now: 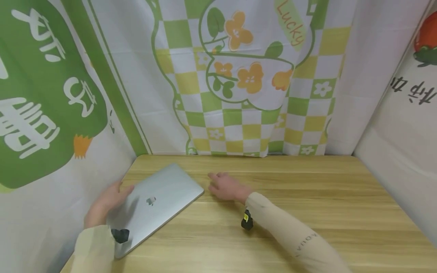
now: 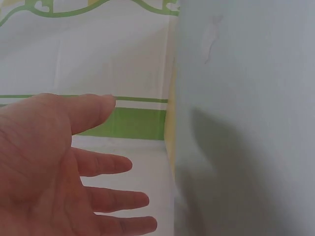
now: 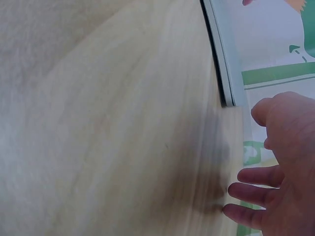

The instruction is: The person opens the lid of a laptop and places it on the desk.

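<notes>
A closed silver laptop [image 1: 164,193] with an apple logo on its lid lies at an angle on the left part of the wooden table. My left hand [image 1: 108,201] is at the laptop's left edge, its fingers spread; in the left wrist view the hand [image 2: 54,167] appears apart from the lid, which fills the right side. Just past the laptop's right corner, my right hand [image 1: 227,187] is held over the tabletop. The right wrist view shows that hand [image 3: 290,162] with extended fingers and nothing in them, near the laptop's edge [image 3: 224,64].
The wooden table [image 1: 307,212] stretches to the right of the laptop. A checkered curtain [image 1: 232,129] hangs behind its far edge, and printed cloth walls [image 1: 47,212] stand on both sides. Dark wrist devices [image 1: 247,220] sit at both sleeves.
</notes>
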Motion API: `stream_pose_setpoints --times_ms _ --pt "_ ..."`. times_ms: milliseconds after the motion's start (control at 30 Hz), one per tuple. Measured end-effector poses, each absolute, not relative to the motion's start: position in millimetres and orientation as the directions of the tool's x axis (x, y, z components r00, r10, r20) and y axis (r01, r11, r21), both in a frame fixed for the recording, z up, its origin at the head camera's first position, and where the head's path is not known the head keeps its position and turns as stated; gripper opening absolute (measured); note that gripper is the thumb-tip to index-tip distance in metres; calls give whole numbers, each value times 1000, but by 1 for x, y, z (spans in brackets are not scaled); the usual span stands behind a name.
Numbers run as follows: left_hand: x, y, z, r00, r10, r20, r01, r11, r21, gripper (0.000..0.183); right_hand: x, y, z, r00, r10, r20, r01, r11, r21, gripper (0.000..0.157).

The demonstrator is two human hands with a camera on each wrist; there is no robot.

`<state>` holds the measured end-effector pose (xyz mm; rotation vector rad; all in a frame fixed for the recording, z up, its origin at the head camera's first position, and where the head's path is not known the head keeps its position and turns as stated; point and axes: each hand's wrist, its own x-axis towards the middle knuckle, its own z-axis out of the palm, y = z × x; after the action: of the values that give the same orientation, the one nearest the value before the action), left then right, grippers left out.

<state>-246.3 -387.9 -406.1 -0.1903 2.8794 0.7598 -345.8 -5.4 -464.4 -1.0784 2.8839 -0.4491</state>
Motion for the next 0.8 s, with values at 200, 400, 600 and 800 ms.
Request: stream_pose_setpoints --times_ms 200,400,600,800 --pt "-241 -390 -411 -975 -107 -195 -181 891 415 88 -342 -12 -467 -754 -650 99 -649 713 -265 53" --pt "-238 -395 -411 -971 -128 -200 -200 895 399 87 -337 -20 -468 -759 -640 116 -638 695 -332 51" --pt "-234 -397 -409 -955 -171 -244 -262 871 415 89 -331 -25 -464 -773 -625 107 -612 691 -384 51" --pt "-229 -401 -411 -947 -196 -254 -291 860 419 91 -329 -34 -467 -778 -621 98 -602 692 -400 49"
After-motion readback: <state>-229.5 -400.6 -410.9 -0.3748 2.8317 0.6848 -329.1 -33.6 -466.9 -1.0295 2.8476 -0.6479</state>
